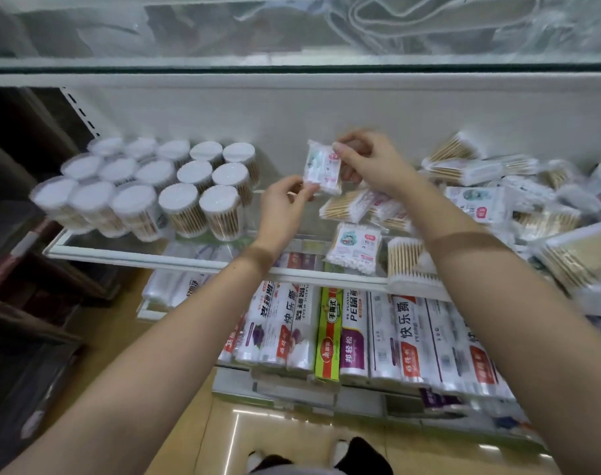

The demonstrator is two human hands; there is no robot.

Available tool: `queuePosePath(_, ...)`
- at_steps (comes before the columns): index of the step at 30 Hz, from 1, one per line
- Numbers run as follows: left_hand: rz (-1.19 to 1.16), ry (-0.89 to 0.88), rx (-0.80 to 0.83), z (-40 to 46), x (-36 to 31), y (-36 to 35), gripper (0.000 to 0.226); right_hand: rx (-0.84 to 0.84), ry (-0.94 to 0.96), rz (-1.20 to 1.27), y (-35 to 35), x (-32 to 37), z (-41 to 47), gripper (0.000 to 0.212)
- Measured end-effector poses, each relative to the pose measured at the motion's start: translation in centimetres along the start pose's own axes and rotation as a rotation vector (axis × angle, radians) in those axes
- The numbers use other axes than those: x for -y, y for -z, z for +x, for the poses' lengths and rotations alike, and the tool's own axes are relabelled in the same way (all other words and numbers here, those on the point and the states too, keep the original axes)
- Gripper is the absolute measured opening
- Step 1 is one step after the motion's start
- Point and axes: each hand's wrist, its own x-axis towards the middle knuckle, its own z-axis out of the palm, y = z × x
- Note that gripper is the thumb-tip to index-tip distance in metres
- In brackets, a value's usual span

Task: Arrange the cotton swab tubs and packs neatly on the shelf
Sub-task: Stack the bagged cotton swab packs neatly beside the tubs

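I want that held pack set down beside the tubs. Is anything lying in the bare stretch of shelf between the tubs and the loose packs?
Nothing visible does. Both hands hold the pack above the bare shelf, right of the tubs.

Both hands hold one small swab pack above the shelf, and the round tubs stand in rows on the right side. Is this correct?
Not quite. The head view shows the round tubs on the left side. The left hand and right hand do hold one small swab pack above the shelf.

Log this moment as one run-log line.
both hands: left hand and right hand pinch swab pack | tubs: grouped left
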Motion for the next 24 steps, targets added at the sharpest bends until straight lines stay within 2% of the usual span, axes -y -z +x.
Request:
queuePosePath(2,0.024,-0.002,-0.013,-0.2,-0.1,-0.2,0.02,-0.005,0.01,0.039,0.1,-0.1,0.1,0.015)
queuePosePath(8,0.053,-0.042,-0.088,-0.6,-0.5,0.1,0.028,-0.03,0.098,0.044,0.1,-0.5,0.4,0.033)
queuePosePath(11,0.086,-0.057,-0.085,-0.8,-0.8,-0.1,0.031,-0.043,0.151,0.002,0.3,-0.6,0.5,0.027)
queuePosePath(16,0.09,-0.029,-0.005,-0.9,-1.2,-0.1,0.03,-0.069,0.122,0.049,0.5,-0.3,0.7,0.024)
queuePosePath(24,-0.072,0.084,0.022,-0.9,-0.8,0.6,0.023,-0.009,0.139,0.096,0.4,-0.5,0.6,0.022)
